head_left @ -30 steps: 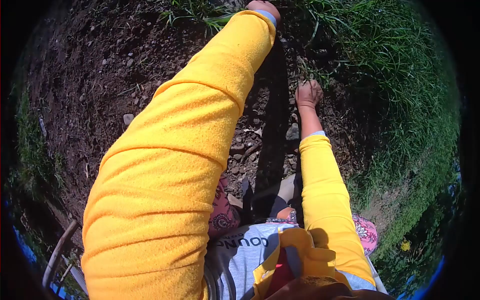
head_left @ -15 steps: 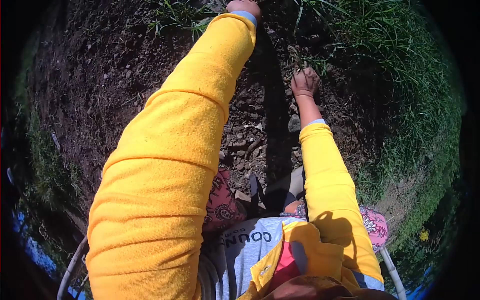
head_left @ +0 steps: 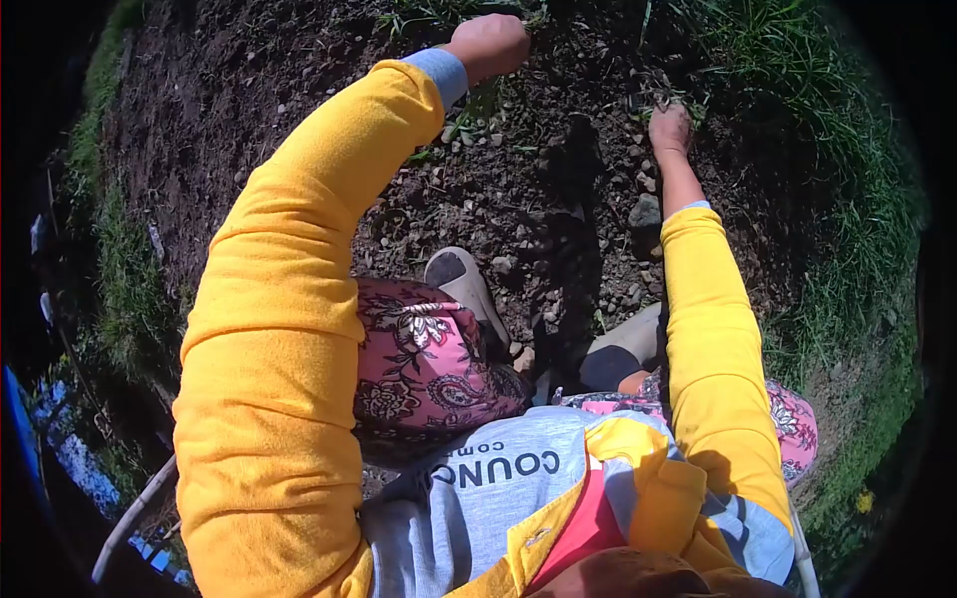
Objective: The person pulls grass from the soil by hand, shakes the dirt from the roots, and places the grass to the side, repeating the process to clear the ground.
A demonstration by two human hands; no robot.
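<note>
My left hand (head_left: 488, 47) is closed in a fist over the soil at the top of the view. Its fingers are turned away, so whatever it grips is hidden. Green blades (head_left: 483, 103) show on the ground just below that wrist. Lower and to the right, my right hand (head_left: 670, 130) is closed at a tuft of weeds (head_left: 660, 92), whose stems and dark roots stick out past the fingers. Dark, stony soil (head_left: 439, 214) lies between and below both hands.
Thick grass (head_left: 797, 90) borders the soil on the right. My two shoes (head_left: 467, 284) rest on the dirt, with my knees bent in patterned trousers (head_left: 424, 364). A larger stone (head_left: 645, 210) lies below my right hand. Pale poles (head_left: 135, 518) show at the lower left.
My left hand has come down from the top edge, its elbow bending outward. In the view my right hand sits further right and slightly higher; the view itself has shifted, showing more of my legs.
</note>
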